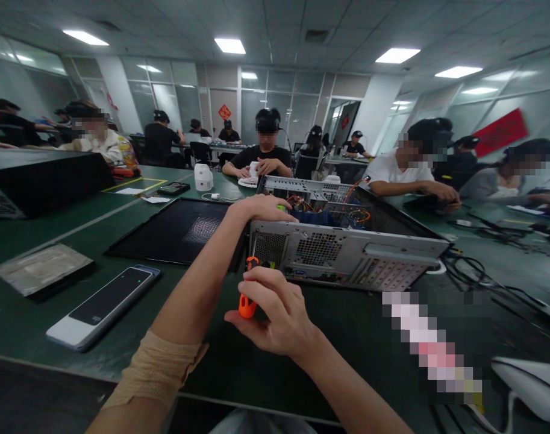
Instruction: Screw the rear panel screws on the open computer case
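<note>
A desktop computer case (pixel 347 247) lies on its side with its top open, its silver rear panel facing me and wires showing inside. My left hand (pixel 263 208) rests over the near left corner of the case, fingers stretched across the rim; its fingertips are partly hidden. Something yellow-green shows beside them. Below it, my right hand (pixel 279 307) grips an orange and black screwdriver (pixel 246 306) between thumb and fingers. The screwdriver points away from me toward the left part of the rear panel. Whether its tip touches a screw cannot be made out.
A black side panel (pixel 166 232) lies left of the case. Nearer are a silver hard drive (pixel 44 268) and a white-framed device (pixel 105 307). Another black case (pixel 44 181) stands far left. Black cables (pixel 478 271) spread at right. Several people sit around other tables.
</note>
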Demonstrator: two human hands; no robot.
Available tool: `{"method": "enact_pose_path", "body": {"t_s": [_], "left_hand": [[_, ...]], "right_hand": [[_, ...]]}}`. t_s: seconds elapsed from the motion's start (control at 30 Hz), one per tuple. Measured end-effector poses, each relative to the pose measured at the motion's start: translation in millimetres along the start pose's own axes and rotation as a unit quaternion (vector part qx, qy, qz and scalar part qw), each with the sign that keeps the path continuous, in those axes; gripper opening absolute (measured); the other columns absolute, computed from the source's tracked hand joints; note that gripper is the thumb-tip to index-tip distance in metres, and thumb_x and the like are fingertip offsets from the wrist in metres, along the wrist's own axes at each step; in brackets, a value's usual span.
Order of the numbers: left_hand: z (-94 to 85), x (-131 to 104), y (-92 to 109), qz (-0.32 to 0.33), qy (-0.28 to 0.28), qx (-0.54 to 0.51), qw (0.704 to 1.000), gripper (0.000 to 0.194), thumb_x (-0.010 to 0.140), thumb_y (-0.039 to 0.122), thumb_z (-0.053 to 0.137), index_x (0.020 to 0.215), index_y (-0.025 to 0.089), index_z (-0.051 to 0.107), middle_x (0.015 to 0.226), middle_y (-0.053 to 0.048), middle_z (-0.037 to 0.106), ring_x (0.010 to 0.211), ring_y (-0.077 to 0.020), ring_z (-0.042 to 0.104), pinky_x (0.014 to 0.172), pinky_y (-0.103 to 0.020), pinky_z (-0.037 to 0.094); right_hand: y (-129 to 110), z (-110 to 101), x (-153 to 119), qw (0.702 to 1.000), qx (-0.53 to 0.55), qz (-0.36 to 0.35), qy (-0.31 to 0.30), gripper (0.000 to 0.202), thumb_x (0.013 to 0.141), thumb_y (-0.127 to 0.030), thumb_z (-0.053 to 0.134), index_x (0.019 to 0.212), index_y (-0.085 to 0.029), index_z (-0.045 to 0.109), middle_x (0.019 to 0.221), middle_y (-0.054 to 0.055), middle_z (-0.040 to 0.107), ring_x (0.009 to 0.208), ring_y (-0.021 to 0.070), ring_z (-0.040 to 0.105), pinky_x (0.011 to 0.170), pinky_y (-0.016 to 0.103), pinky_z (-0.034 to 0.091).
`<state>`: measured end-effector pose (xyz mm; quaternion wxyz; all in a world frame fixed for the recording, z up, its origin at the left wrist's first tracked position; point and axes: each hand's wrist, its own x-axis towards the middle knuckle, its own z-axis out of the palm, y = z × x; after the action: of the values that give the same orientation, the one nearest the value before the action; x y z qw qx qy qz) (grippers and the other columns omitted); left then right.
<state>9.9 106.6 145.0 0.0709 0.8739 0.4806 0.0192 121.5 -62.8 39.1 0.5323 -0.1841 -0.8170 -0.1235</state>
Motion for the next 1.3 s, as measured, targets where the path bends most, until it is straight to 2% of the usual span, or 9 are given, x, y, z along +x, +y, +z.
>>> {"method": "enact_pose_path", "body": {"t_s": [0.17,0.33,0.53,0.63,0.87,0.97,1.07,1.13,1.3], "left_hand": [[0.5,1.3,-0.7,0.003,0.004,-0.002,1.000,0.084,0.080,0.081,0.043,0.146,0.028,0.048,0.150,-0.006,0.048,0.132,-0.0345,0.046,0.108,-0.042,0.034],[0.6,0.8,-0.9,0.002,0.008,-0.003,1.000,0.082,0.081,0.081,0.043,0.145,0.029,0.050,0.149,-0.005,0.050,0.132,-0.0333,0.047,0.108,-0.042,0.035],[-0.6,-0.7,0.6,-0.001,0.010,-0.001,1.000,0.080,0.081,0.079,0.045,0.144,0.029,0.051,0.148,-0.005,0.051,0.130,-0.0320,0.050,0.107,-0.041,0.037],[-1.4,-2.1,1.7,-0.003,0.008,0.001,1.000,0.079,0.082,0.078,0.044,0.144,0.030,0.050,0.149,-0.004,0.049,0.132,-0.0315,0.048,0.108,-0.040,0.036],[0.5,1.3,-2.2,0.004,0.009,-0.009,1.000,0.084,0.079,0.082,0.044,0.144,0.029,0.050,0.150,-0.005,0.049,0.131,-0.0337,0.048,0.108,-0.042,0.035],[0.6,1.9,-1.9,0.002,0.010,-0.007,1.000,0.084,0.080,0.081,0.044,0.144,0.029,0.050,0.149,-0.005,0.050,0.130,-0.0334,0.049,0.107,-0.042,0.036],[0.2,1.0,-0.6,-0.003,0.010,-0.001,1.000,0.081,0.081,0.080,0.044,0.144,0.030,0.050,0.149,-0.004,0.050,0.130,-0.0317,0.049,0.107,-0.040,0.037],[0.2,0.2,-0.1,-0.003,0.009,-0.001,1.000,0.080,0.081,0.079,0.045,0.144,0.030,0.050,0.149,-0.004,0.050,0.130,-0.0314,0.049,0.107,-0.040,0.037],[0.6,-0.3,-0.1,0.005,0.012,-0.007,1.000,0.080,0.083,0.078,0.045,0.144,0.026,0.050,0.149,-0.008,0.049,0.130,-0.0336,0.048,0.108,-0.043,0.036]], "right_hand": [[-0.5,1.8,-2.2,1.000,0.012,-0.001,-0.004,0.032,0.090,-0.046,0.066,0.103,-0.017,0.057,0.105,0.009,0.069,0.092,0.0151,0.069,0.072,0.022,0.053],[-2.7,-0.2,-1.6,1.000,-0.011,-0.012,-0.014,0.031,0.091,-0.043,0.067,0.110,-0.019,0.062,0.105,0.008,0.069,0.077,0.0104,0.067,0.067,0.020,0.052],[-5.5,3.7,-1.3,1.000,0.015,-0.004,0.002,0.030,0.091,-0.042,0.067,0.106,-0.017,0.059,0.105,0.006,0.072,0.095,0.0117,0.070,0.077,0.019,0.052],[-5.8,5.4,-1.8,0.999,0.020,-0.021,-0.024,0.024,0.094,-0.035,0.064,0.108,-0.016,0.060,0.113,0.008,0.071,0.101,0.0121,0.069,0.081,0.019,0.054],[-9.0,4.2,-0.4,0.995,0.049,-0.028,-0.078,0.025,0.098,-0.022,0.050,0.118,-0.010,0.059,0.124,0.014,0.066,0.111,0.0151,0.065,0.084,0.021,0.055],[-7.9,2.1,-2.5,0.998,0.047,-0.006,-0.043,0.024,0.094,-0.023,0.051,0.113,-0.012,0.062,0.123,0.014,0.065,0.104,0.0158,0.067,0.080,0.023,0.056],[-5.1,0.4,-4.5,0.999,0.037,0.013,-0.001,0.023,0.092,-0.035,0.059,0.105,-0.017,0.065,0.117,0.011,0.063,0.085,0.0137,0.067,0.071,0.023,0.056],[-3.7,0.3,-4.4,1.000,0.020,0.009,0.002,0.022,0.092,-0.038,0.061,0.102,-0.019,0.065,0.110,0.009,0.063,0.078,0.0117,0.065,0.068,0.022,0.055],[-3.2,3.6,-2.7,0.999,0.009,0.007,0.031,0.035,0.090,-0.045,0.066,0.107,-0.015,0.057,0.097,0.007,0.066,0.086,0.0143,0.067,0.071,0.023,0.055]]}}
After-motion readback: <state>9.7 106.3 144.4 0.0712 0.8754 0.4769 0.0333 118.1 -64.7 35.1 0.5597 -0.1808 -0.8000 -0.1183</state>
